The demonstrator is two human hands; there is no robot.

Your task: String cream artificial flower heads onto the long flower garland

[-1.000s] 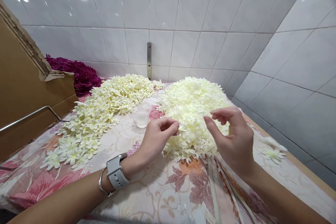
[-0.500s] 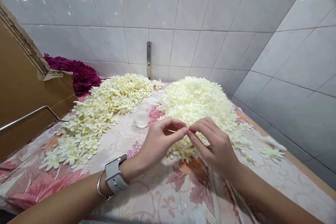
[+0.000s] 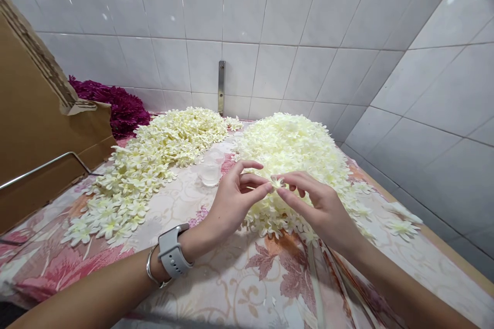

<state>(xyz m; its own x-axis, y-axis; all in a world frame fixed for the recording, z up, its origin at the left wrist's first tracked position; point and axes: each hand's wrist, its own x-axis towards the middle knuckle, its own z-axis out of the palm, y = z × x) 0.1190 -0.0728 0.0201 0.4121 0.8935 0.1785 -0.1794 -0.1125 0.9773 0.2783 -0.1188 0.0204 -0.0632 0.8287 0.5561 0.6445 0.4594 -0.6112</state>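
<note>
A small white artificial flower [image 3: 277, 182] is pinched between my two hands, above the front of the right-hand pile. Closed at the fingertips, my right hand [image 3: 314, 203] grips it from the right side. The thumb and a finger of my left hand [image 3: 237, 193] meet at the flower's left edge, while its index finger is raised. Behind and below my hands spreads a pale pile of white flowers [image 3: 297, 139]. To the left lies a second, creamier flower pile [image 3: 154, 151]. A small clear plastic cup [image 3: 210, 174] stands between the piles.
A cardboard box [image 3: 46, 128] with a metal wire handle [image 3: 42, 165] takes up the left side. Purple flowers [image 3: 116, 100] are heaped behind it. Loose flowers [image 3: 401, 227] lie at the right edge of the patterned tablecloth [image 3: 247, 293]. A tiled wall [image 3: 239, 15] closes off the back.
My left index finger has lifted away and my fingertips have parted slightly. The opened petals of the small flower now show between my hands. The view has shifted slightly.
</note>
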